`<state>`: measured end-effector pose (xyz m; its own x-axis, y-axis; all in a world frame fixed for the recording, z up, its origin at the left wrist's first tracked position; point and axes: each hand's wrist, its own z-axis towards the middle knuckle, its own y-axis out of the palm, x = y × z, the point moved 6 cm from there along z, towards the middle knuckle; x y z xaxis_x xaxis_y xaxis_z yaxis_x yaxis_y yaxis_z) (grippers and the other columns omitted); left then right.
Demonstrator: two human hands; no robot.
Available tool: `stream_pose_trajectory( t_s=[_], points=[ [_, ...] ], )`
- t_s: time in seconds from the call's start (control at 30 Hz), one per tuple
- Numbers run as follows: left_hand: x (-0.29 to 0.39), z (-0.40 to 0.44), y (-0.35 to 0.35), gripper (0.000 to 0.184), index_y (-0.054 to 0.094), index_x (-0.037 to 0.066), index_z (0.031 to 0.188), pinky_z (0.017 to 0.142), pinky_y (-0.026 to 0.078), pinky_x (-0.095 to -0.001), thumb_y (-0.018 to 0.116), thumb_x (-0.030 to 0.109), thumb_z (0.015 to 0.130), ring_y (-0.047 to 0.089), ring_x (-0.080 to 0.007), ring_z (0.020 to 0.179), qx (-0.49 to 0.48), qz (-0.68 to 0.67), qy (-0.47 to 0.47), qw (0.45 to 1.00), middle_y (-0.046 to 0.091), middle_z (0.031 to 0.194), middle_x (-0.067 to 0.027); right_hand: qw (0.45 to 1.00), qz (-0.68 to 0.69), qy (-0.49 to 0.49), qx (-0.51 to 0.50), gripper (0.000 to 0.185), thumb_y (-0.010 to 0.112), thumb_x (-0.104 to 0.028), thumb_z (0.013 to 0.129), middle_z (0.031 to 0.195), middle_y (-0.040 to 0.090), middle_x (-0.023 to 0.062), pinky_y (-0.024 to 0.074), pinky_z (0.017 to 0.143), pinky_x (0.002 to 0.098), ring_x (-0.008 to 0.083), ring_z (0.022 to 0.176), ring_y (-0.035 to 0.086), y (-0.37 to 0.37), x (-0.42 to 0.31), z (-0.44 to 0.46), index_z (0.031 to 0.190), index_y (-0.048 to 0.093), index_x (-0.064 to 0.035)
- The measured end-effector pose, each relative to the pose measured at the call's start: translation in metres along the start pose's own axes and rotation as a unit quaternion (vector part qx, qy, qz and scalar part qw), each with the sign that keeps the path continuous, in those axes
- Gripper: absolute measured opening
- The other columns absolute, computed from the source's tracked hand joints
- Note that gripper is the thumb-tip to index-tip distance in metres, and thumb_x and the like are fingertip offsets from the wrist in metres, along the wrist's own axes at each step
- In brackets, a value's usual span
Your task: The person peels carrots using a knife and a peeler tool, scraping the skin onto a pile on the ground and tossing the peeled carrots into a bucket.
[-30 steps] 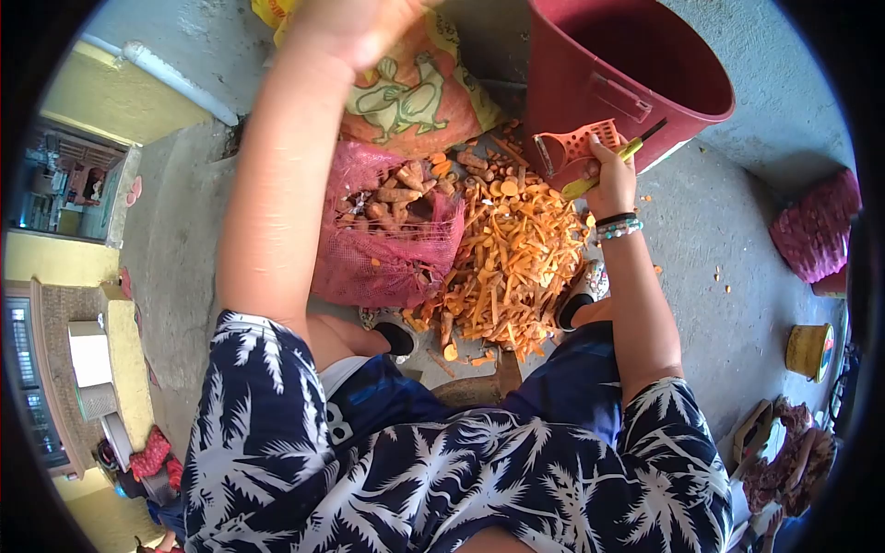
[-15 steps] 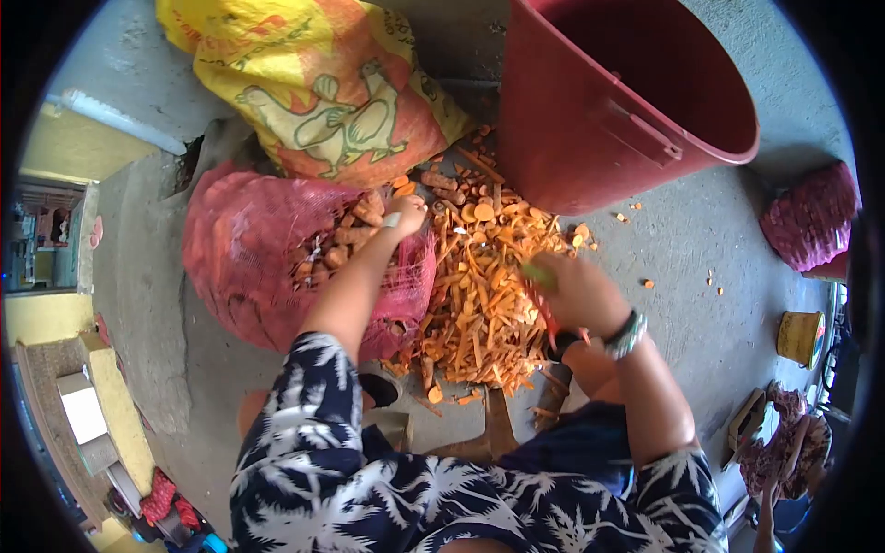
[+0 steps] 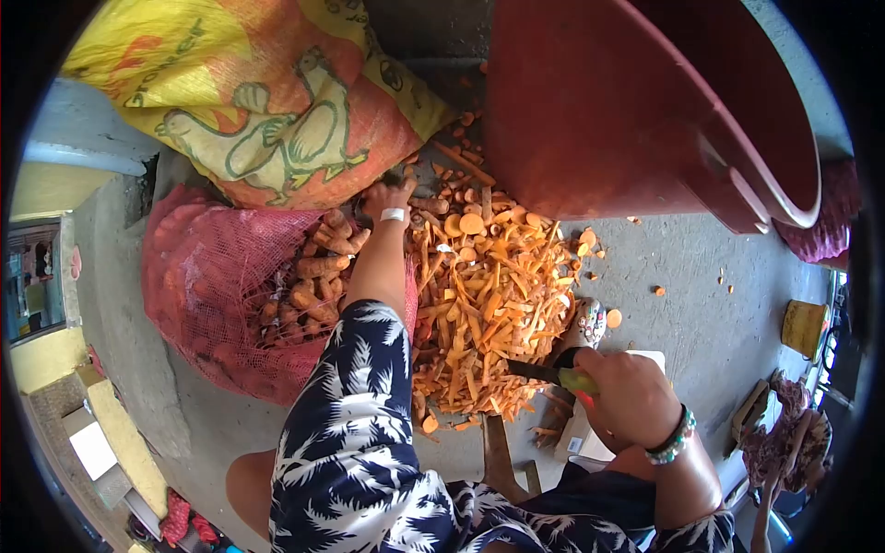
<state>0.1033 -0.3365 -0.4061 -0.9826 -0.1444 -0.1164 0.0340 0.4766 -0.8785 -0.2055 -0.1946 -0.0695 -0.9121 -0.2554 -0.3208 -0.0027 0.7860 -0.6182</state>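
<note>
My right hand (image 3: 631, 396) is wrapped round a knife (image 3: 533, 371) with a yellow-green handle; its dark blade points left over the near right part of a heap of orange carrot peelings and slices (image 3: 489, 304). My left hand (image 3: 387, 196) reaches forward, palm down with fingers apart, at the far edge of the whole carrots. A carrot (image 3: 430, 205) lies just right of it. What is under the palm is hidden. Several unpeeled carrots (image 3: 323, 267) show in the opening of a pink mesh sack (image 3: 212, 286), below and left of that hand.
A yellow and orange sack (image 3: 277, 120) with a printed bird picture stands behind the mesh sack. The large red tub (image 3: 590, 120) rises at the back right. Stray slices lie on the grey floor (image 3: 682, 313). Another person (image 3: 802, 442) is at the far right.
My left hand has moved slightly forward and left. My right hand has drawn back towards me and right, and the knife shows clearly. The camera view has shifted closer to the tub and sacks.
</note>
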Motion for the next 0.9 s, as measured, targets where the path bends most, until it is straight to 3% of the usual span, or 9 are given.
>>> stream_pose_trajectory(
  t_s=[0.03, 0.13, 0.23, 0.3, 0.33, 0.43, 0.57, 0.77, 0.9],
  points=[
    [-0.006, 0.001, 0.012, 0.053, 0.033, 0.009, 0.128, 0.080, 0.046, -0.0417, 0.056, 0.027, 0.083, 0.047, -0.0280, 0.107, 0.005, 0.001, 0.000, 1.000, 0.046, 0.118, -0.0198, 1.000, 0.000, -0.009, 0.015, 0.015, 0.056, -0.009, 0.073, 0.065, 0.058, 0.0157, 0.0454, 0.056, 0.0431, 0.0324, 0.066, 0.060, -0.002, -0.003, -0.001, 0.086, 0.049, -0.0052],
    [-0.024, -0.041, 0.002, 0.060, 0.032, -0.003, 0.122, 0.075, 0.047, -0.0388, 0.057, 0.033, 0.081, 0.058, -0.0313, 0.085, -0.027, -0.359, -0.076, 0.930, 0.054, 0.107, -0.0199, 0.995, 0.028, -0.045, 0.082, 0.015, 0.055, -0.011, 0.075, 0.066, 0.059, 0.0163, 0.0456, 0.057, 0.0433, 0.0334, 0.065, 0.060, -0.004, -0.010, -0.003, 0.087, 0.049, -0.0057],
    [-0.015, -0.122, -0.042, 0.045, 0.040, 0.001, 0.113, 0.058, 0.045, -0.0293, 0.062, 0.022, 0.079, 0.055, -0.0169, 0.074, -0.093, -0.686, 0.002, 0.722, 0.054, 0.089, -0.0091, 0.968, 0.127, -0.127, 0.174, 0.014, 0.053, -0.014, 0.077, 0.070, 0.059, 0.0180, 0.0451, 0.059, 0.0450, 0.0368, 0.067, 0.059, 0.003, -0.013, 0.006, 0.088, 0.050, -0.0053],
    [-0.010, -0.198, -0.101, 0.038, 0.045, 0.003, 0.103, 0.049, 0.041, -0.0239, 0.067, 0.016, 0.074, 0.052, -0.0100, 0.066, -0.103, -0.691, 0.104, 0.708, 0.054, 0.081, -0.0034, 0.957, 0.155, -0.153, 0.193, 0.015, 0.052, -0.015, 0.077, 0.071, 0.057, 0.0203, 0.0440, 0.062, 0.0452, 0.0373, 0.071, 0.058, 0.008, -0.024, 0.009, 0.087, 0.050, -0.0034],
    [-0.015, -0.223, -0.112, 0.042, 0.048, 0.002, 0.103, 0.058, 0.045, -0.0251, 0.071, 0.012, 0.070, 0.054, -0.0110, 0.071, -0.106, -0.623, 0.065, 0.773, 0.056, 0.085, -0.0028, 0.955, 0.158, -0.159, 0.195, 0.015, 0.052, -0.015, 0.077, 0.071, 0.057, 0.0203, 0.0440, 0.062, 0.0452, 0.0373, 0.071, 0.058, 0.013, -0.032, 0.008, 0.087, 0.050, -0.0034],
    [-0.016, -0.315, -0.166, 0.046, 0.052, 0.000, 0.107, 0.077, 0.043, -0.0253, 0.072, 0.011, 0.067, 0.055, -0.0114, 0.084, -0.004, -0.627, 0.151, 0.765, 0.058, 0.095, -0.0024, 0.926, 0.215, -0.224, 0.216, 0.017, 0.053, -0.016, 0.077, 0.072, 0.056, 0.0223, 0.0435, 0.066, 0.0439, 0.0364, 0.073, 0.057, 0.021, -0.068, -0.021, 0.087, 0.051, -0.0018],
    [-0.025, -0.405, -0.204, 0.041, 0.054, 0.001, 0.101, 0.070, 0.042, -0.0239, 0.070, 0.009, 0.063, 0.049, -0.0071, 0.075, 0.040, -0.520, 0.198, 0.830, 0.053, 0.085, 0.0020, 0.904, 0.265, -0.252, 0.222, 0.020, 0.055, -0.015, 0.076, 0.074, 0.056, 0.0228, 0.0431, 0.067, 0.0416, 0.0367, 0.075, 0.056, 0.033, -0.100, -0.070, 0.088, 0.051, 0.0003],
    [-0.029, -0.466, -0.212, 0.041, 0.054, 0.000, 0.100, 0.069, 0.041, -0.0234, 0.069, 0.008, 0.063, 0.048, -0.0068, 0.072, 0.051, -0.575, 0.191, 0.794, 0.052, 0.082, 0.0025, 0.895, 0.247, -0.299, 0.220, 0.018, 0.055, -0.013, 0.075, 0.075, 0.056, 0.0230, 0.0431, 0.066, 0.0415, 0.0372, 0.075, 0.056, 0.048, -0.124, -0.123, 0.086, 0.051, 0.0010],
    [-0.025, -0.492, -0.224, 0.039, 0.055, 0.000, 0.099, 0.069, 0.042, -0.0235, 0.069, 0.008, 0.063, 0.049, -0.0068, 0.073, 0.062, -0.539, 0.205, 0.814, 0.053, 0.082, 0.0022, 0.887, 0.240, -0.305, 0.252, 0.018, 0.054, -0.012, 0.074, 0.071, 0.056, 0.0225, 0.0434, 0.064, 0.0415, 0.0373, 0.072, 0.056, 0.057, -0.127, -0.135, 0.087, 0.052, 0.0005]
  ],
)
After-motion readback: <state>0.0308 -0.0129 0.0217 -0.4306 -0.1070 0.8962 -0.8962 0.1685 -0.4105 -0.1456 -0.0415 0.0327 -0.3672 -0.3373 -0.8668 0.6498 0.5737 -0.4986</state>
